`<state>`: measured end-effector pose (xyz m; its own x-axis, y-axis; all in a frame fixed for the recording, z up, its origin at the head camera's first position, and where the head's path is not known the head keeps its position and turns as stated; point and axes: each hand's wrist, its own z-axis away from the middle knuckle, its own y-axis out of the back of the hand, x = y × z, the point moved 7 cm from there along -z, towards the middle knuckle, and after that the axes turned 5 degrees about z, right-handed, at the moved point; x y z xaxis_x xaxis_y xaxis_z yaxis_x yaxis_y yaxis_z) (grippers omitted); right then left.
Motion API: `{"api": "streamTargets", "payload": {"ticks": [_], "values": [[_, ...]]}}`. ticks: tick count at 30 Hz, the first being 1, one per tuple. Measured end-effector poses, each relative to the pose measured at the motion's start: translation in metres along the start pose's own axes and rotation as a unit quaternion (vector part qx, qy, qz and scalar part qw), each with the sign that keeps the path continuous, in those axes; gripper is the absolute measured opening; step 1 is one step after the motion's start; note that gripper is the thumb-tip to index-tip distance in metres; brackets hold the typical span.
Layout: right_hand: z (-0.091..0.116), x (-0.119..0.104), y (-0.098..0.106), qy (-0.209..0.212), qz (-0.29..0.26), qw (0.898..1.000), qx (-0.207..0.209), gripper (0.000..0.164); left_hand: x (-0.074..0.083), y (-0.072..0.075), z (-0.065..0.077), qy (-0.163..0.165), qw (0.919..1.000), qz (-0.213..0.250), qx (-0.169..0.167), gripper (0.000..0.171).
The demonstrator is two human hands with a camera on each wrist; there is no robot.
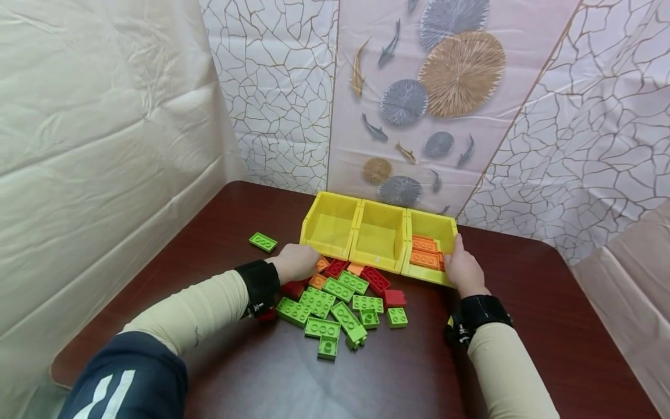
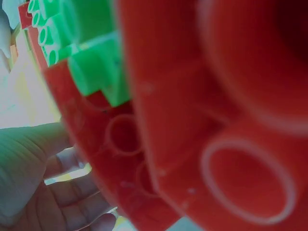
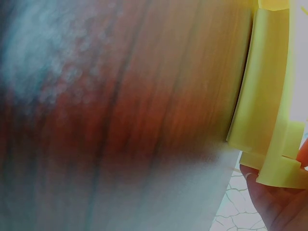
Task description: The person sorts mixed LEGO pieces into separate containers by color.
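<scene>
In the head view, my left hand (image 1: 296,262) is low at the left edge of a brick pile, near an orange brick (image 1: 321,265). The left wrist view has its fingers (image 2: 79,195) bent behind a large red brick (image 2: 120,144), which hides the fingertips; I cannot tell whether they grip anything. My right hand (image 1: 464,269) grips the right end wall of a yellow three-part bin (image 1: 379,263), thumb along the rim. In the right wrist view, fingers of the right hand (image 3: 276,197) wrap the bin's corner. Orange bricks (image 1: 425,258) lie in the right compartment.
Several green bricks (image 1: 317,302) and red bricks (image 1: 376,280) lie heaped before the bin. One green brick (image 1: 263,242) is off to the left. The dark wooden table (image 1: 387,372) meets a patterned curtain (image 1: 282,116) at the back.
</scene>
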<state>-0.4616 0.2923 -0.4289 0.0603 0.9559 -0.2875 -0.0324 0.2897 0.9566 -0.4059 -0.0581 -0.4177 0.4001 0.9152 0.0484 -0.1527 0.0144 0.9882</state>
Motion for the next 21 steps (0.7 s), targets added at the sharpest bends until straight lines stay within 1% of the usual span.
{"api": "streamTargets", "payload": {"ticks": [3,6,10,13,15,19,21], "values": [[0.0,0.002,0.0,-0.001,-0.001,1.0,-0.003,0.067,0.001,-0.001,0.001,-0.002,0.9998,-0.005,-0.019,0.021],[0.0,0.003,0.0,-0.004,-0.002,1.0,-0.008,0.067,0.002,-0.003,0.0,-0.005,0.9992,-0.003,-0.039,0.023],[0.0,0.004,0.0,-0.007,-0.005,1.0,-0.013,0.068,0.002,-0.004,0.001,-0.012,0.9989,0.003,-0.046,0.023],[-0.001,0.005,0.0,-0.003,-0.008,1.0,-0.015,0.068,0.003,-0.001,0.004,-0.024,0.9993,0.005,-0.03,0.02],[-0.001,0.004,0.0,0.002,-0.007,1.0,-0.013,0.068,0.004,0.005,0.007,-0.033,0.9993,0.007,-0.013,0.016],[0.001,0.002,0.002,0.017,-0.003,1.0,-0.013,0.066,0.007,0.024,0.012,-0.051,0.9985,0.003,0.022,0.014],[0.001,0.0,0.004,0.025,-0.004,1.0,-0.016,0.07,0.009,0.034,0.013,-0.056,0.9979,-0.006,0.033,0.014]]}}
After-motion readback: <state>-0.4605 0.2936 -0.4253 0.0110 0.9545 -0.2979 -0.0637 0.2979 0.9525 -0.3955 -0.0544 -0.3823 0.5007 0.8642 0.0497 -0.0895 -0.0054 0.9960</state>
